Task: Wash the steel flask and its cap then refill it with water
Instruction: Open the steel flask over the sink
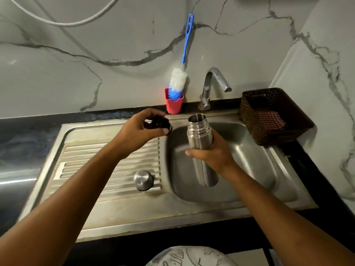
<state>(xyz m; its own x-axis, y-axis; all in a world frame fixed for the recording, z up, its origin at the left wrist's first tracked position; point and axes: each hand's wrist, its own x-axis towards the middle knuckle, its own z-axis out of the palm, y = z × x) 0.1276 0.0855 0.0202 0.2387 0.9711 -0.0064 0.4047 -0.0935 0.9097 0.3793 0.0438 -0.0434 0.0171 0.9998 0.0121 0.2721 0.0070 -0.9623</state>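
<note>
**At the sink: flask open, stopper in hand**

A marble-veined wall sits behind, and a black tabletop below carries a steel sink. The right hand is wrapped round the middle of the flask, holding it over the basin with its mouth tilted up towards the tap. The flask is brushed steel with a threaded neck, and its open mouth is shiny inside.

The left hand is just left of that mouth and apart from it. Its fingertips pinch a black stopper at the drainboard's edge. A domed steel cap sits on the ribbed drainboard beside the left forearm.

At the back, a bottle brush stands in a red cup. To the right, a brown basket holds a checked cloth.
</note>
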